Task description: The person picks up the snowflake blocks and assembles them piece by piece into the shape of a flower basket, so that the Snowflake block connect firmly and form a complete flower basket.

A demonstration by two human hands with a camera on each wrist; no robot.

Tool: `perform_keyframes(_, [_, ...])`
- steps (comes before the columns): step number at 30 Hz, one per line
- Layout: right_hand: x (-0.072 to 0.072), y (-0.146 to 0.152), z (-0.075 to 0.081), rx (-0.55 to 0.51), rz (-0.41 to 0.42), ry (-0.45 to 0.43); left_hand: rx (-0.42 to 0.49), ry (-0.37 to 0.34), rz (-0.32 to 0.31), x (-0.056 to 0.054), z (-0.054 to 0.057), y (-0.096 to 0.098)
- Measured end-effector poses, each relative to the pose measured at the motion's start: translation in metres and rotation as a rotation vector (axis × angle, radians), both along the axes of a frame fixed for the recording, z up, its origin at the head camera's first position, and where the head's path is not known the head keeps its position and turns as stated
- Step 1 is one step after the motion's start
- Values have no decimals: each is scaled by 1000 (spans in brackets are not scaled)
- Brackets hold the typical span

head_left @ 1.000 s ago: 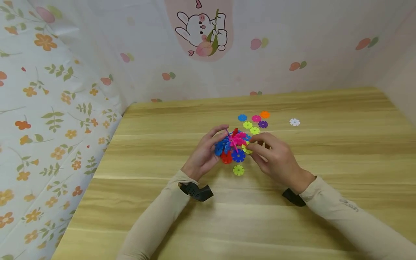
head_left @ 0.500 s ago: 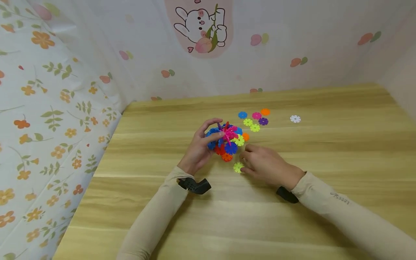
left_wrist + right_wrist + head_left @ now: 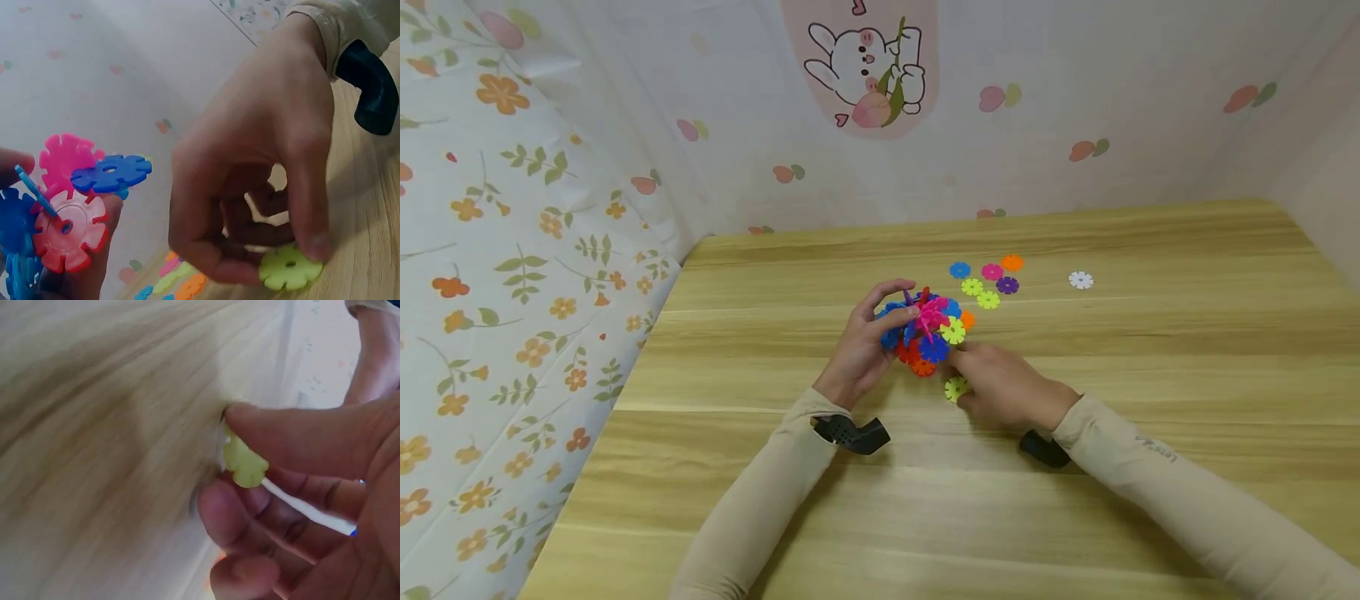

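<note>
Item 1: I have the left hand (image 3: 859, 342), its grip curled round a cluster of notched discs (image 3: 932, 313), holding it up over the bench (image 3: 917, 525). The cluster shows pink, red, blue and yellow-green pieces set at differing angles.

Item 2: I have the right hand (image 3: 1011, 385), its grip narrow, thumb and fingers pinching a single yellow-green disc (image 3: 290, 269) low and near the cluster; I cannot tell whether that disc touches the bench.

Item 3: loose on the bench, beyond the hands, I list a blue disc (image 3: 960, 270), a pink disc (image 3: 992, 272), an orange disc (image 3: 1012, 262), a purple disc (image 3: 1007, 285) and a pair of lime discs (image 3: 988, 299), closely grouped; a white disc (image 3: 1081, 280) lies apart to the right.

Item 4: a black wrist mount (image 3: 853, 437) at each beige cuff.

Item 5: a white backdrop (image 3: 1037, 50) printed with a rabbit.
</note>
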State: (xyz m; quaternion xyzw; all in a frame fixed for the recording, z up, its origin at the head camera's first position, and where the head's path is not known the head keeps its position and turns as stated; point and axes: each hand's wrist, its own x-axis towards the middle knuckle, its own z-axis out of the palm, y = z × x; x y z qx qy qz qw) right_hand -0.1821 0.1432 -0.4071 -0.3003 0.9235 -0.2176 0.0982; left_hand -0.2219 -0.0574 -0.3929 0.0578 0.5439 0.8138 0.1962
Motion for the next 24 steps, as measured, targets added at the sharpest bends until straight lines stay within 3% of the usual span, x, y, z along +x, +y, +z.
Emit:
perform_keyframes(7, [-9,24,-1,-167,36,-120,-43,17,-63,0,-1,0])
perform_keyframes(12, [-19,46,8,-270,-25,-166,-99,18,-140,0,1,-1])
perform_keyframes(18, [-23,57,29,-434,-202,-123,-151,11,-246,5,1,0])
perform_keyframes(24, [-17,42,54,-540,-232,-68,-170,-11,-319,8,0,3])
